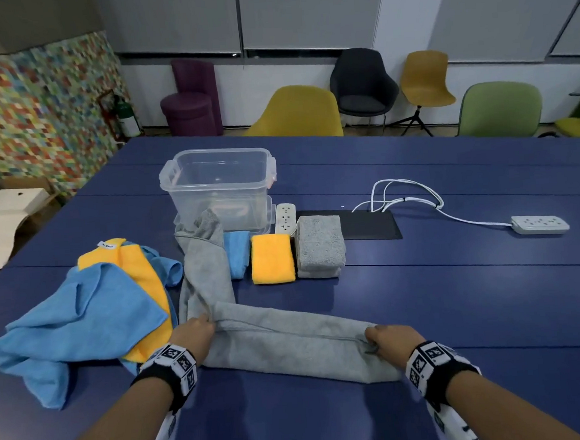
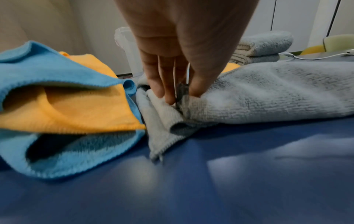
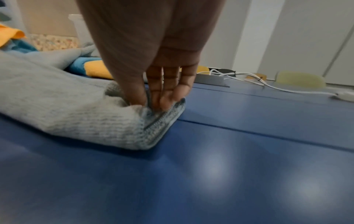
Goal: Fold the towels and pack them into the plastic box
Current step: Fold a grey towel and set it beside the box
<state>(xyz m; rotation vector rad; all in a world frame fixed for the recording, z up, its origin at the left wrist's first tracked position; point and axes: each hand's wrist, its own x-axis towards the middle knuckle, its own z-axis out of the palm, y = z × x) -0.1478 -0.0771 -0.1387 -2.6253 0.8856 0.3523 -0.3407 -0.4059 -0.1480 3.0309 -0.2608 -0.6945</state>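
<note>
Here, both hands pinch the grey towel [image 1: 290,343] near the table's [image 1: 458,294] near edge: left hand [image 1: 195,331] at its bend, right hand [image 1: 388,340] at its right end; plastic box [image 1: 219,183] stands farther back.

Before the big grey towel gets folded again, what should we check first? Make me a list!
1. Left hand pinches the grey towel: ok.
2. Right hand pinches its other end: ok.
3. Towel lying flat: not ok, one part trails off toward the plastic box.
4. Box open and empty: ok.
5. Loose blue towel out of the way: not ok, it touches the grey towel.
</note>
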